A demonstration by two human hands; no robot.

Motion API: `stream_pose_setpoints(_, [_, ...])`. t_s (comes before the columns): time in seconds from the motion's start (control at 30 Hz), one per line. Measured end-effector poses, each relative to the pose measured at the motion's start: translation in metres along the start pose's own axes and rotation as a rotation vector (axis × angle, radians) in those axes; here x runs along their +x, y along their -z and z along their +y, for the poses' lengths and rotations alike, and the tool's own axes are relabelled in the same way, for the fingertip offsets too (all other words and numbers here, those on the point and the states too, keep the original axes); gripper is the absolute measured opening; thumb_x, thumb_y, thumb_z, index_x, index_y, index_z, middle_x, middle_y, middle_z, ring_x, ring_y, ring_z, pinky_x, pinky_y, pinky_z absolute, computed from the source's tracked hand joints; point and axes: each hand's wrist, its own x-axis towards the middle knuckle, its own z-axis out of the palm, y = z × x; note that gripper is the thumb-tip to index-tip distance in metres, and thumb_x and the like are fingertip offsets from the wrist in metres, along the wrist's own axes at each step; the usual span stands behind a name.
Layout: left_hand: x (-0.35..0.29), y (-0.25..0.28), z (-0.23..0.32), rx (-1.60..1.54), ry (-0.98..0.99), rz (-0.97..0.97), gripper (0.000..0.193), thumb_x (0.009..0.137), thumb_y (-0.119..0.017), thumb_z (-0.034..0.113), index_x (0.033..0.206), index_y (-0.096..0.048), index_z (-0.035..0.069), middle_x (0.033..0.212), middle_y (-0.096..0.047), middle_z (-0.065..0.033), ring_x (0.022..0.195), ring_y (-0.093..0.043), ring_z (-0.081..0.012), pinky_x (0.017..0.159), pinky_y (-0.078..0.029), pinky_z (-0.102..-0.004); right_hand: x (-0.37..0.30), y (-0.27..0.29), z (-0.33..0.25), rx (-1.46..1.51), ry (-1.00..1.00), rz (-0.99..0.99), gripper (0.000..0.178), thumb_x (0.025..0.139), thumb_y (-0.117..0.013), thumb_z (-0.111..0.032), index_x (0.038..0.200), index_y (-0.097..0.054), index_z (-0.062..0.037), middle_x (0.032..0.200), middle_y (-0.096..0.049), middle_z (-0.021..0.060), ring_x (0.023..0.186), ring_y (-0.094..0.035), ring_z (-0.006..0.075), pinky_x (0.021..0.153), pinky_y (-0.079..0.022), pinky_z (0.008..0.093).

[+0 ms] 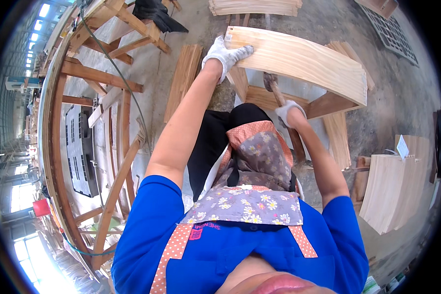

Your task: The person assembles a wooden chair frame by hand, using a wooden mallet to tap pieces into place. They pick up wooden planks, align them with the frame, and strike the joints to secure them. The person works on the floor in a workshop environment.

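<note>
- Your wooden box frame (299, 54) is in front of your knees, at the upper middle of the view; what bears it is hard to make out.
- It is pale, bare wood with long wavy grain along the broad near board; a notched joint shows at that board's right end.
- Short end boards join the near board to a second long board, and you can see through the open middle.
- Your left hand (227, 54), in a whitish glove, pinches the near board's left end, thumb laid out across its face; the fingertips beyond the edge are hidden from you.
- Your right hand (290, 111), also gloved, is closed around the handle of a hammer (278, 93), whose dark head shows against the frame's opening.
- Below you spreads a grey, stained concrete floor (392, 117).
- On it, boards lie in a left stack (183, 81) and a larger right stack (392, 191), the latter bearing a small pale tag (402, 146).
- To your left runs a timber bench frame (56, 147), with a dark plastic pallet (79, 152) behind its bars.
- Farther left, the hall has bright windows (29, 252) and a red container (41, 208).
</note>
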Motion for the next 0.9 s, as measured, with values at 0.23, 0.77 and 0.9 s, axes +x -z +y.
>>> stream_pose_setpoints(0.23, [-0.013,0.017,-0.011,-0.013,0.005,0.007,0.072,0.068,-0.082,0.044,0.117,-0.058,-0.003,0.108,-0.065,-0.0138,0.097,-0.060,-0.0196,0.087,-0.046,-0.0307,0.020,0.027,-0.092,0.257,0.112,0.193,0.035,0.077,-0.063,-0.029,0.100,-0.062,-0.0020,0.090,-0.064,0.0241,0.083,-0.062,0.0390,0.074,-0.049,0.0440])
stream_pose_setpoints(0.77, [-0.007,0.015,-0.006,0.000,-0.016,0.012,0.065,0.066,-0.083,0.040,0.110,-0.063,-0.003,0.102,-0.068,-0.0131,0.093,-0.064,-0.0215,0.083,-0.049,-0.0333,0.029,0.057,-0.097,0.436,-0.087,-0.027,0.032,0.079,-0.064,-0.031,0.083,-0.065,0.0003,0.065,-0.063,0.0107,0.057,-0.058,0.0198,0.056,-0.048,0.0349])
stream_pose_setpoints(0.9, [-0.008,0.012,-0.015,0.031,-0.046,0.060,0.063,0.067,-0.083,0.041,0.109,-0.064,-0.003,0.100,-0.068,-0.0129,0.090,-0.064,-0.0213,0.082,-0.049,-0.0329,0.009,0.037,-0.080,0.562,-0.082,0.155,0.034,0.079,-0.067,-0.030,0.093,-0.062,0.0002,0.068,-0.061,0.0085,0.054,-0.054,0.0163,0.053,-0.046,0.0317])
